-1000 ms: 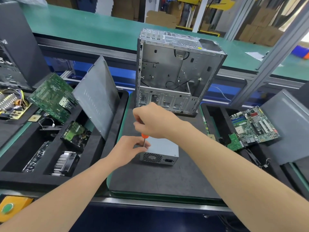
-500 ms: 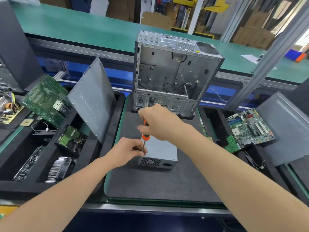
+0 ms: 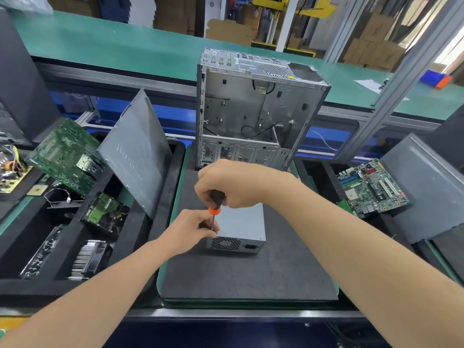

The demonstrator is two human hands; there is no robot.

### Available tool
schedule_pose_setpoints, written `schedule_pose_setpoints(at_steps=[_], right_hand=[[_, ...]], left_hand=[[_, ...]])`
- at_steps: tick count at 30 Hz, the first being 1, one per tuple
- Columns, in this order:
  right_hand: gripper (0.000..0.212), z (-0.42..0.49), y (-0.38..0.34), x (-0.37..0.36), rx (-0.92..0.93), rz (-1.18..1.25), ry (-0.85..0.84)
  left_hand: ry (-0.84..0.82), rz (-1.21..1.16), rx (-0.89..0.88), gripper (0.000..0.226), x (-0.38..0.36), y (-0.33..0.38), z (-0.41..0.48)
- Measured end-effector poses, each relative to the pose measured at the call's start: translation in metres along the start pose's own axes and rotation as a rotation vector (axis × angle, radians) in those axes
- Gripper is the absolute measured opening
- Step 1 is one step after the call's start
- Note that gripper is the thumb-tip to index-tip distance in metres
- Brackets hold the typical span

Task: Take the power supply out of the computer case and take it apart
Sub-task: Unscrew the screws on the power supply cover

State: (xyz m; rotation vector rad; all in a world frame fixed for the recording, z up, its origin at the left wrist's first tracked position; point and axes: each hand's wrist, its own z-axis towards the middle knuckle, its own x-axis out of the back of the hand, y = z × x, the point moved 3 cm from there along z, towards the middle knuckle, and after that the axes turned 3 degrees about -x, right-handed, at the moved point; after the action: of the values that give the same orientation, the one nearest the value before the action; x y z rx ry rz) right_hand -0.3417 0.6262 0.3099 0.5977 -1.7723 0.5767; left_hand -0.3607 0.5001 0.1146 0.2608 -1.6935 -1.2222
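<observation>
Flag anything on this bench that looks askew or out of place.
The grey side panel leans tilted in the left foam tray, and a green motherboard sits propped at a slant beside it. The power supply lies flat on the mat.

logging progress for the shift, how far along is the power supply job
Done: the power supply is out of the computer case and lies on the black mat in front of it. In hand: the right hand grips the screwdriver handle, and the left hand pinches its shaft over the unit's near left corner. Left: the unit looks closed, so opening it is yet to do.
</observation>
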Motion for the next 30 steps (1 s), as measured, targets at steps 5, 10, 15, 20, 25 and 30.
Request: schedule_pose_setpoints(at_steps=[5, 10, 15, 20, 25, 30], right_hand=[[0.039, 0.004, 0.001, -0.007, -0.519, -0.058, 0.324], [0.042, 0.008, 0.016, -0.021, -0.744, 0.077, 0.275], [0.021, 0.004, 0.018, -0.011, -0.444, 0.205, 0.129], [0.018, -0.005, 0.016, 0.004, -0.127, 0.048, 0.001], [0.032, -0.002, 0.002, -0.004, -0.075, 0.071, 0.006], [0.023, -0.003, -0.002, -0.005, -0.301, 0.059, 0.159]], left_hand=[[0.004, -0.012, 0.031, 0.018, -0.002, 0.001, 0.001], [0.022, -0.042, -0.02, 0.016, 0.002, 0.008, -0.001], [-0.006, -0.279, -0.04, 0.026, 0.009, 0.021, 0.0], [-0.078, -0.28, -0.05, 0.022, 0.006, 0.029, 0.002], [-0.062, -0.236, -0.056, 0.024, 0.007, 0.03, 0.0], [-0.006, -0.189, -0.054, 0.036, 0.004, 0.028, -0.001]])
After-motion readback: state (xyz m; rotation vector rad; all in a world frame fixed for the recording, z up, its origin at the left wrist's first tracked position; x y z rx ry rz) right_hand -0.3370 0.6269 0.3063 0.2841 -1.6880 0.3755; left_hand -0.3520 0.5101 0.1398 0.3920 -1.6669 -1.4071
